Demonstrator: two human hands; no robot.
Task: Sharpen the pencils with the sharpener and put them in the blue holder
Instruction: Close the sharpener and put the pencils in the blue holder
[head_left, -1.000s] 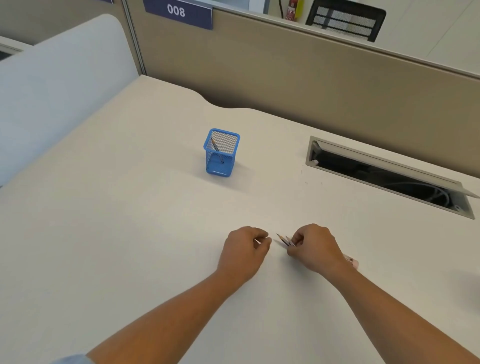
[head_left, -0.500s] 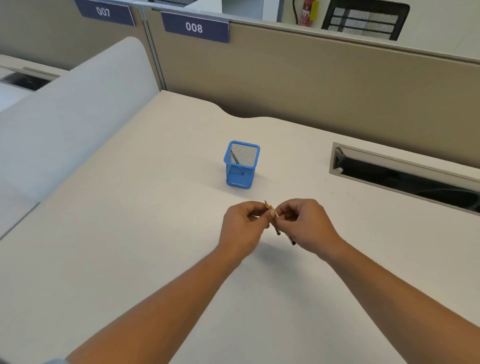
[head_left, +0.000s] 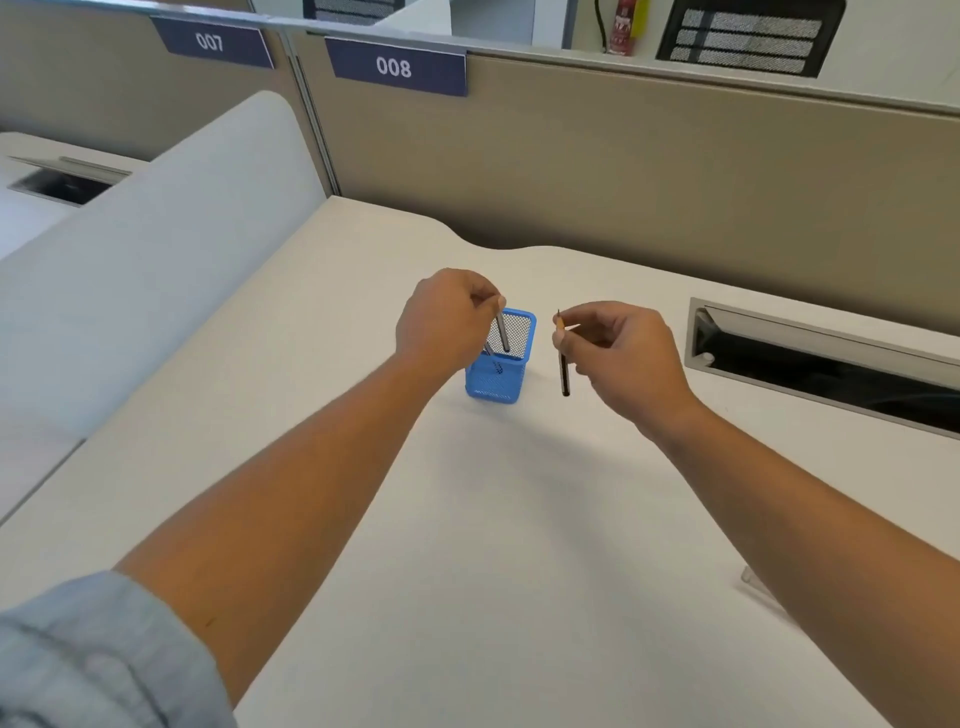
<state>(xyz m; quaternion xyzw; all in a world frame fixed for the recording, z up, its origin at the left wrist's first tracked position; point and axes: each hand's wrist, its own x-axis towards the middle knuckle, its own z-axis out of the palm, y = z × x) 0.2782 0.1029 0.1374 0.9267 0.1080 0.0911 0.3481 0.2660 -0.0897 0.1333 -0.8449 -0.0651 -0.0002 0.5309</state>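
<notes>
- My left hand (head_left: 448, 317) pinched a grey pencil (head_left: 503, 332) over the blue mesh holder (head_left: 493, 382), which already held one.
- My right hand (head_left: 621, 353) gripped a sharpened dark pencil (head_left: 563, 366); both were left to drop in, I judged.

holder (head_left: 493, 382): blue wire mesh | desk (head_left: 519, 519): smooth matt | sleeve (head_left: 88, 654): cloth
</notes>
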